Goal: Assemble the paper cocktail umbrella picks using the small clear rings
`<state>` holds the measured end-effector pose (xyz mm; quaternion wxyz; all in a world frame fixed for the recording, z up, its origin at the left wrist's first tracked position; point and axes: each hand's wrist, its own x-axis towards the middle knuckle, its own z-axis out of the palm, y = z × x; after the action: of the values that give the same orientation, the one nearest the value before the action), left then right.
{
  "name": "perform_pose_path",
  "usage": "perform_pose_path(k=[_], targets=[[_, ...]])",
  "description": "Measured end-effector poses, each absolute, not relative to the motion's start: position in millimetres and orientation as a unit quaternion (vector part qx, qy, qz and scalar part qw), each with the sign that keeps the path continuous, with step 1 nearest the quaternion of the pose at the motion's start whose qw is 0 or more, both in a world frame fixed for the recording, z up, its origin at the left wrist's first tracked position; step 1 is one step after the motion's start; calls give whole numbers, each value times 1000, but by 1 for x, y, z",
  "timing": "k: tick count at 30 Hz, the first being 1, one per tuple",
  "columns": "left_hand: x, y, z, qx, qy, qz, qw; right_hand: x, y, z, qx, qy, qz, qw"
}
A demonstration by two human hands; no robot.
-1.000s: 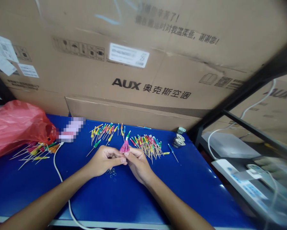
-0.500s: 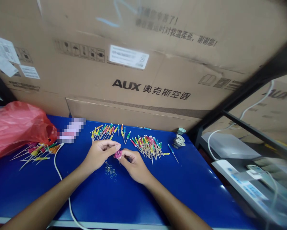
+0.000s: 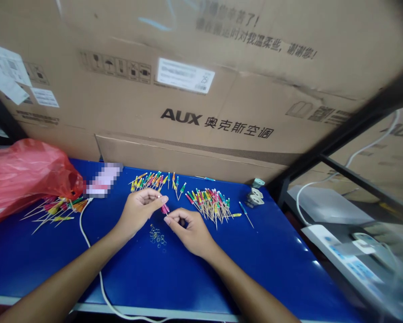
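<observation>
Head view, and here we go: the left hand [image 3: 139,213] is up over the blue table [image 3: 271,264], its fingertips [image 3: 161,196] pressed together, while the right hand [image 3: 189,233] sits just below it, fingers [image 3: 175,216] curled in and close together. Right between them is a tiny pink paper pick [image 3: 165,208], tilted, almost touching both sets of fingers; can't tell which hand has the grip. Just below lies a scatter of clear rings [image 3: 157,236]. To the right, a heap of colourful picks [image 3: 208,206]; behind the hands, a fanned row [image 3: 150,181]; over on the left, more picks [image 3: 53,214] beside a red plastic bag [image 3: 23,175]. A white cable [image 3: 87,237] snakes across the tabletop, and a big AUX carton [image 3: 188,89] towers behind.
</observation>
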<state>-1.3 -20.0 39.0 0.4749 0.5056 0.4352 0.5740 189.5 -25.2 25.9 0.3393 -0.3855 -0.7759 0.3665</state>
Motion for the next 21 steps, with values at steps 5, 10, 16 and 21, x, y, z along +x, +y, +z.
perform_pose_path(k=[5, 10, 16, 21], targets=[[0, -20, 38, 526, 415, 537, 512, 192, -26, 32, -343, -814, 343, 319], [-1, -20, 32, 553, 410, 498, 526, 194, -25, 36, -323, -829, 333, 312], [-3, -16, 22, 584, 405, 462, 531, 195, -23, 36, -323, -852, 296, 287], [-9, -12, 23, 569, 431, 546, 440, 199, -21, 33, -359, -834, 244, 341]])
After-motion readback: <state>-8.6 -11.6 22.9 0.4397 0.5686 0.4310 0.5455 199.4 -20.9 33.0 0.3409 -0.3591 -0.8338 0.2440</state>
